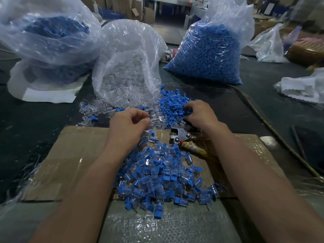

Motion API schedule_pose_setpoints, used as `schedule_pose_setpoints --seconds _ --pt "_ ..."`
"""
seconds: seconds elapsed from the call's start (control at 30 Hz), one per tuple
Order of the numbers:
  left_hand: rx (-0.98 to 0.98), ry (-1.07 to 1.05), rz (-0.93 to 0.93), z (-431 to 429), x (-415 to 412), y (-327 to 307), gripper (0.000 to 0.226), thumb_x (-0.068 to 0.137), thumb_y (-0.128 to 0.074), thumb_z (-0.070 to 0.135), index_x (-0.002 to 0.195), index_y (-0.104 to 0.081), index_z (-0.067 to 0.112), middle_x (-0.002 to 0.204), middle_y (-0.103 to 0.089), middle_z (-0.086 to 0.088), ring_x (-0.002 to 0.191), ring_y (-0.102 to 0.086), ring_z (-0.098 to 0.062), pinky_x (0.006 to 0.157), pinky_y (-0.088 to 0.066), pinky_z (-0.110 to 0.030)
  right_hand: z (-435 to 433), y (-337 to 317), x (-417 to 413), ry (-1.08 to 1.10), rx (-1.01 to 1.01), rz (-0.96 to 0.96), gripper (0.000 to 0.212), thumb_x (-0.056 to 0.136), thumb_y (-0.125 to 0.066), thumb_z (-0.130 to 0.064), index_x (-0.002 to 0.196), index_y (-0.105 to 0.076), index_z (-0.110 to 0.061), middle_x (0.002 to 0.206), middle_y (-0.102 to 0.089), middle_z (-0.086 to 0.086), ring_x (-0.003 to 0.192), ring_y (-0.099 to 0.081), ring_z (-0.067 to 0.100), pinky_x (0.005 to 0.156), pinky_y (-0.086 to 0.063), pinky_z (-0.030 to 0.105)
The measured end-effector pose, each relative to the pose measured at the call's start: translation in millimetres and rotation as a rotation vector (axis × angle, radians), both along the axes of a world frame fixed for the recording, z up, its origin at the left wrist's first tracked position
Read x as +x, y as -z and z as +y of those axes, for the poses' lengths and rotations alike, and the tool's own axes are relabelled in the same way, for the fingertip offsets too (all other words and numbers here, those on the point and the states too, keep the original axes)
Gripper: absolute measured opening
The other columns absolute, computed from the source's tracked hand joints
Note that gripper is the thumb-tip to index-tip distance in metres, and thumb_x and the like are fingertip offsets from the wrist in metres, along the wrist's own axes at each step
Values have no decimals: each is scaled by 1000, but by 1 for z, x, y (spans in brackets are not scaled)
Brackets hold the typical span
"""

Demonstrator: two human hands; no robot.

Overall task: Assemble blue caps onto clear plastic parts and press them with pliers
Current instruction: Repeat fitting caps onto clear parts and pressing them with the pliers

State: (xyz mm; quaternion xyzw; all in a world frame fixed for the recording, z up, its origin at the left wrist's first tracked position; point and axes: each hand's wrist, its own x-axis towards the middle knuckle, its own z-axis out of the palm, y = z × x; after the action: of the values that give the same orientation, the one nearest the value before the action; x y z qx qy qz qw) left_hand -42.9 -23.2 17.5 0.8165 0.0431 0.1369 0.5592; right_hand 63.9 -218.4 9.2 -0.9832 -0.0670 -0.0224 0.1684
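Note:
My left hand hovers with curled fingers over loose clear plastic parts spilled from a clear bag; its fingertips seem to pinch one clear part. My right hand reaches into a small pile of loose blue caps, fingers curled among them; whether it holds a cap is hidden. The pliers, metal jaws and tape-wrapped handle, lie on the cardboard just under my right wrist, held by neither hand. A heap of assembled blue-and-clear pieces sits between my forearms.
A bag of clear parts stands behind my hands. A full bag of blue caps is at back right, another large bag at back left. A thin rod runs along the dark table on the right.

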Motion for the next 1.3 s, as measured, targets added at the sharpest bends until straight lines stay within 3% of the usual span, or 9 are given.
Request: schedule_pose_setpoints --seconds 0.07,0.2,0.43,0.6,0.73,0.93,1.1,1.3 --pt "-23 10 -2 0 0 0 21 82 -66 9 72 -62 27 70 -66 4 55 -59 2 53 -48 -8 -2 -1 -2 2 11 -23 28 85 -66 -18 113 -62 -17 120 -55 6 106 -52 23 77 -41 30" --pt "-31 5 -13 1 0 1 22 81 -67 10 69 -65 27 68 -65 3 57 -58 -4 51 -49 -12 -5 -3 -4 34 42 -46 14 85 -65 -18 98 -68 -17 108 -65 4 96 -58 21 74 -46 30" --pt "-111 46 5 0 -2 -1 19 82 -65 5 71 -65 21 63 -65 2 52 -59 1 52 -50 -13 -5 -9 -10 21 56 -152 13 89 -57 -20 90 -68 -13 98 -60 4 84 -55 19 67 -42 29" --pt "-214 72 26 -2 -4 -4 15 83 -63 1 74 -64 14 67 -66 -5 55 -65 -7 54 -53 -17 2 -33 -41 74 484 -159 13 83 -60 -13 70 -63 -15 66 -65 -3 56 -60 7 53 -51 23" --pt "-271 89 4 -5 -5 -7 16 81 -64 0 73 -63 13 63 -67 -2 58 -68 -12 53 -53 -18 19 -42 -79 -57 737 -85 15 83 -63 -11 69 -60 -17 64 -66 1 54 -64 7 54 -56 23" --pt "-225 103 -47 -10 -8 -8 17 81 -65 1 73 -63 17 62 -68 1 58 -68 -12 55 -53 -19 43 -30 -104 -138 662 -117 17 80 -65 -15 65 -59 -20 63 -64 -2 61 -64 16 59 -54 30" --pt "-185 140 -94 -13 -11 -10 21 80 -65 0 74 -66 20 60 -67 4 58 -66 -7 56 -52 -16 42 -25 -103 -140 560 -160 22 80 -65 -18 62 -54 -24 59 -59 -7 53 -53 3 54 -46 20" --pt "-165 178 -94 -16 -12 -11 24 79 -66 0 74 -66 23 59 -67 11 55 -64 -2 55 -51 -13 43 -21 -103 -171 583 -198 21 80 -68 -21 64 -55 -23 59 -57 -9 58 -53 2 52 -43 14"
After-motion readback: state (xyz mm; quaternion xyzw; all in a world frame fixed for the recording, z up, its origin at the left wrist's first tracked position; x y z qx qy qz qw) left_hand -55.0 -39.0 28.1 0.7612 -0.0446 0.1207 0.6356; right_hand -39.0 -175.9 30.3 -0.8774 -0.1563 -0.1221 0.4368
